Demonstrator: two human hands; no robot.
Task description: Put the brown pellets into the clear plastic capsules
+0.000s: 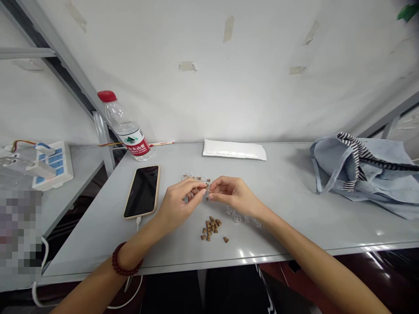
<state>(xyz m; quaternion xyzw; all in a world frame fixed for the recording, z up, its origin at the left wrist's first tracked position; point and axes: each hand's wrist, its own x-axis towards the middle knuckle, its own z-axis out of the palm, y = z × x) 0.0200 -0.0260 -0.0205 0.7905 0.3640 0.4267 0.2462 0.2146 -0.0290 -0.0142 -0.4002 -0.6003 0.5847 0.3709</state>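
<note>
In front of me, the rough, matt brown pellets (212, 227) sit on a smooth, glossy grey worktop (294, 222). Nearby I see a black glass phone screen (142, 192), a clear, shiny plastic bottle (119, 115) with a red plastic cap, a white matt paper packet (234, 149) and a soft, pale-blue cloth bag (386, 185).

The left hand (180, 201) and right hand (234, 196) meet over a gray table (294, 226), fingertips pinched close on something too small to see. Little brown bits (210, 227) lie just below. A black phone (142, 192) and a water bottle (126, 126) sit nearby.
</note>
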